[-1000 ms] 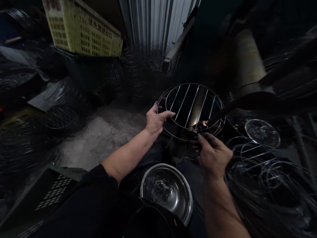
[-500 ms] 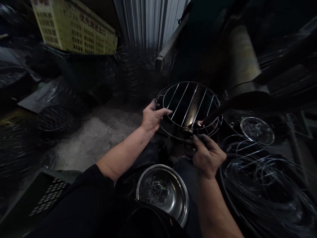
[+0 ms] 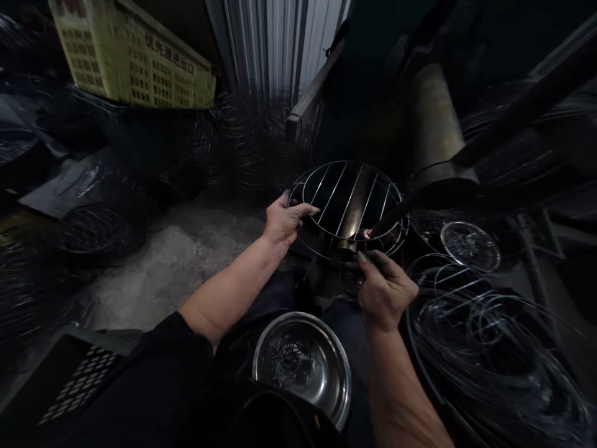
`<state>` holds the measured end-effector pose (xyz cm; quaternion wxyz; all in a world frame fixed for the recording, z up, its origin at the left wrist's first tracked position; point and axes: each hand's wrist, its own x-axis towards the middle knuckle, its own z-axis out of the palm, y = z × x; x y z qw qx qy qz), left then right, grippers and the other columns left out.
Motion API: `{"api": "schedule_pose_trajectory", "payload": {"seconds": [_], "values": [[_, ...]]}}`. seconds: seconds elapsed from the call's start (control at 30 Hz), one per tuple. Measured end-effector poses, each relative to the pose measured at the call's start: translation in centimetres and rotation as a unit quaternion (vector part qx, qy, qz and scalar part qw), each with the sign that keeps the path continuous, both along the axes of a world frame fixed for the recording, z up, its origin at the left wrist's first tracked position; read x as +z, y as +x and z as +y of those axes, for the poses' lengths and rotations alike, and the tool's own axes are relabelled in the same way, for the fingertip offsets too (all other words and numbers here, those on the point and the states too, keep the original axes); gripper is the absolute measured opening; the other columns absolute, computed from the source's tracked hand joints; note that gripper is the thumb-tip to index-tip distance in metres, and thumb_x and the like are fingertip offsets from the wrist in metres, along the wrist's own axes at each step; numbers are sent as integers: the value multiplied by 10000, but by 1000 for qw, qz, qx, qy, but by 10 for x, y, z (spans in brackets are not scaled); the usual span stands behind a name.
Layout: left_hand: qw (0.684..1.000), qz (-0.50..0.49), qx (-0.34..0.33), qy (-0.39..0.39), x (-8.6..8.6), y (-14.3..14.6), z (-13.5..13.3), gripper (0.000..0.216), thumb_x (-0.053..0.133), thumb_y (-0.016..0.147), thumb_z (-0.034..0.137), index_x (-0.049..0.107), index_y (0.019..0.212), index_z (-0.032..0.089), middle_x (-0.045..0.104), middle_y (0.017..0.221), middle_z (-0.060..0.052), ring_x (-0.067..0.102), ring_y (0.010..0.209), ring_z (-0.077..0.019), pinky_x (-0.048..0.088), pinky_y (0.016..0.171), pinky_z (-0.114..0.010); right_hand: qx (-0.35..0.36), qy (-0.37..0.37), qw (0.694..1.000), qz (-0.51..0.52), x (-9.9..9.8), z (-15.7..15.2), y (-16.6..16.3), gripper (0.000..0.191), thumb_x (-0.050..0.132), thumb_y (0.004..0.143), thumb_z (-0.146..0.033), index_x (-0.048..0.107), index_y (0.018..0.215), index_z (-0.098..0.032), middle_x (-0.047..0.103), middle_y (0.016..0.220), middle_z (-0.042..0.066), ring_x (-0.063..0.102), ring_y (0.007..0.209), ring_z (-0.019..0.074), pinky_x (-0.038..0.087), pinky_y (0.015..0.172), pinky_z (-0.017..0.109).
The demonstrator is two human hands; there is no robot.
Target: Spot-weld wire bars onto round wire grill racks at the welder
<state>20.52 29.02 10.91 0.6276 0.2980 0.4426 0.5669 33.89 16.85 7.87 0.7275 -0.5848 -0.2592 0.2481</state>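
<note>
A: Head view. What's changed over the last second?

B: Scene slid left across the view, steel bowl [image 3: 324, 379] included. Hands look much as before. Round wire rack [image 3: 332, 194] still aloft, beyond the bowl.

A: Left hand [image 3: 281, 221]?

B: Beyond the bowl, slightly left of it. Closed on the rack's left side, thumb over the rings.

A: Right hand [image 3: 387, 289]?

B: Beyond the bowl, to its right. Thumb pinched to curled fingers by the rack's near rim. Can't tell whether it grips the rim or some small piece; fingertips dark, partly hidden.

A: Other obscured bits?

B: Brass-coloured rod [image 3: 349, 233], farther out than the bowl, shows between the rack's bars; contact unclear. Copper-coloured tip [image 3: 367, 234] close by, too dim to read. Wire coil [image 3: 489, 367], right of the bowl, blurred. Bowl's near edge covered by dark clothing; yellow crate [image 3: 140, 62], far left beyond the bowl, cut by the top edge.
</note>
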Motion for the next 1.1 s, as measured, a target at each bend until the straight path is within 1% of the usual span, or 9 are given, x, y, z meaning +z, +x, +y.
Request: {"api": "schedule_pose_trajectory", "payload": {"seconds": [0.43, 0.6, 0.7, 0.77, 0.83, 0.9, 0.97, 1.03, 1.1], "values": [[1000, 15, 12, -20, 5, 6, 4, 373, 775, 464, 55, 540, 731, 169, 513, 616, 51, 479, 502, -65, 232, 417, -208, 3, 15, 1000, 15, 3, 4, 4, 221, 835, 604, -243, 741, 772, -135, 682, 660, 2, 663, 517, 151, 553, 513, 243], [1000, 20, -19, -13, 9, 3, -5, 357, 781, 486, 89, 510, 703, 175, 509, 584, 60, 479, 510, -61, 200, 427, -197, -8, -3, 1000, 24, 5, 6, -1, 273, 852, 576, -299, 735, 760, -135, 682, 652, 9, 641, 490, 155, 539, 457, 254], [998, 31, -53, -29, 12, -4, -3, 351, 816, 516, 164, 566, 763, 173, 572, 643, 47, 507, 526, -67, 269, 448, -195, -27, -16, 999, 7, 6, -5, 5, 326, 860, 595, -360, 749, 808, -140, 698, 705, 17, 658, 540, 155, 566, 506, 264], [997, 14, -79, -16, 13, -10, 8, 332, 832, 561, 257, 601, 779, 163, 611, 693, 25, 531, 551, -78, 343, 481, -209, -50, -43, 997, -30, 8, -19, 12, 361, 837, 655, -409, 761, 890, -147, 710, 756, 27, 676, 590, 158, 578, 541, 267], [994, 11, -105, 7, 11, -14, 27, 331, 843, 570, 280, 627, 785, 152, 641, 732, 2, 565, 591, -99, 408, 529, -233, -28, -89, 993, -70, 12, -34, 19, 378, 802, 713, -439, 761, 966, -161, 726, 836, 46, 697, 650, 166, 586, 563, 268], [989, 38, -144, 4, 8, -15, 44, 337, 847, 538, 197, 637, 796, 142, 654, 738, -16, 591, 619, -121, 440, 563, -252, 39, -123, 987, -94, 18, -43, 20, 384, 786, 733, -440, 757, 1007, -173, 736, 907, 64, 716, 714, 182, 594, 588, 272], [985, 59, -164, -19, 6, -16, 51, 320, 810, 531, 108, 620, 788, 134, 634, 684, -18, 581, 590, -122, 417, 539, -245, 93, -120, 984, -96, 25, -44, 15, 394, 794, 724, -422, 749, 1028, -175, 739, 908, 66, 724, 736, 194, 596, 597, 275], [989, 50, -136, -24, 7, -16, 45, 282, 762, 555, 76, 593, 774, 131, 594, 626, -5, 548, 544, -104, 358, 491, -223, 99, -101, 987, -76, 30, -37, 8, 398, 811, 698, -404, 745, 1005, -160, 733, 820, 56, 719, 686, 201, 584, 559, 274], [995, 33, -93, -11, 8, -18, 29, 273, 741, 561, 71, 577, 770, 133, 563, 609, 12, 515, 516, -85, 306, 455, -209, 93, -115, 986, -72, 30, -27, 3, 393, 824, 666, -399, 750, 950, -137, 713, 714, 45, 698, 602, 200, 556, 503, 266]]}}
